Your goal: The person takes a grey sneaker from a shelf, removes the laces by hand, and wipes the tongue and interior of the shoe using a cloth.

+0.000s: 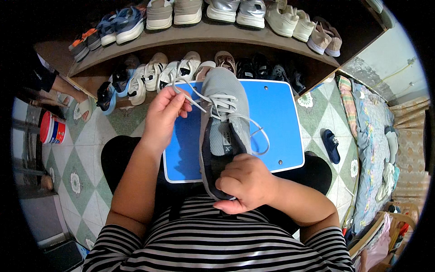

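Observation:
A grey mesh sneaker (226, 83) points its toe away from me above a blue board (278, 115) with a white rim. My right hand (246, 182) grips the shoe's heel collar, fingers inside the opening and thumb outside. Between the thumb and fingers of my left hand (168, 114) is one end of the white shoelace (188, 95), left of the shoe. The lace crosses the eyelets in several rows. Its other end forms a loose loop (266, 137) over the board on the right. The insole (221, 139) bears writing.
A wooden shoe rack (204, 37) with several pairs of shoes stands ahead. Another person's leg (73, 95) is at the left, near a red and white bucket (52, 127). A dark slide sandal (330, 146) lies on the tiled floor, beside a bed (368, 149) at the right.

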`<action>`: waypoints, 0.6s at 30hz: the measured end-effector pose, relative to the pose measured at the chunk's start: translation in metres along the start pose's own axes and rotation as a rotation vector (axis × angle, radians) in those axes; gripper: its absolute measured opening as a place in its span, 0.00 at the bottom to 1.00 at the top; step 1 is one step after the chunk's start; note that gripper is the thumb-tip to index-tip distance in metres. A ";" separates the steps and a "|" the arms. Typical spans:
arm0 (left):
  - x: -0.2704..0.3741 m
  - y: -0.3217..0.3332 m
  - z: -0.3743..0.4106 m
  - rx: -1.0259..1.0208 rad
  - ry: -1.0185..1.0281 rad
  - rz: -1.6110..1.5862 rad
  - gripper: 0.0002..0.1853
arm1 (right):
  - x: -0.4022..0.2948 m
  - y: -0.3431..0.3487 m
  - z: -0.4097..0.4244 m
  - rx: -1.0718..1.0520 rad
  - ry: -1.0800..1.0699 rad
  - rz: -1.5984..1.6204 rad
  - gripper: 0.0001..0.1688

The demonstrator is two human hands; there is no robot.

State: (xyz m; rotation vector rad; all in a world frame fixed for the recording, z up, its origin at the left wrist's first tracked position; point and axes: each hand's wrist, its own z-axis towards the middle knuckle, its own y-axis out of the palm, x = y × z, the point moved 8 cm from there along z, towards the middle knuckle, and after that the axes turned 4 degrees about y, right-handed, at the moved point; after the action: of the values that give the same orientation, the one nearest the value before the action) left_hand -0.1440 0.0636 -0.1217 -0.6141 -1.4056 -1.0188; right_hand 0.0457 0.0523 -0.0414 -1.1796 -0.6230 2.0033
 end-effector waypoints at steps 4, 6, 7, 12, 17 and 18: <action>0.004 0.022 -0.007 -0.101 0.022 0.152 0.06 | 0.001 0.002 -0.001 -0.001 0.008 0.003 0.21; -0.002 0.021 -0.006 -0.123 0.027 0.183 0.06 | 0.001 0.002 0.000 -0.006 0.011 0.002 0.21; -0.004 0.020 -0.005 -0.134 0.030 0.198 0.06 | 0.001 0.002 0.000 -0.007 0.011 -0.001 0.21; 0.004 0.005 -0.001 0.026 0.026 0.001 0.07 | 0.001 0.001 0.000 -0.004 0.011 0.001 0.21; -0.001 0.024 -0.006 -0.158 0.067 0.255 0.07 | 0.001 0.001 0.001 0.012 0.002 0.009 0.21; 0.000 0.029 -0.007 -0.210 0.111 0.301 0.08 | 0.001 0.001 0.001 0.008 0.004 0.010 0.21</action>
State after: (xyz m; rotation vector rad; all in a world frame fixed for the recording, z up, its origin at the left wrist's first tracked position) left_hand -0.1161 0.0716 -0.1164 -0.8810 -1.0782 -0.9481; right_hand 0.0441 0.0525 -0.0427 -1.1835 -0.6077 2.0095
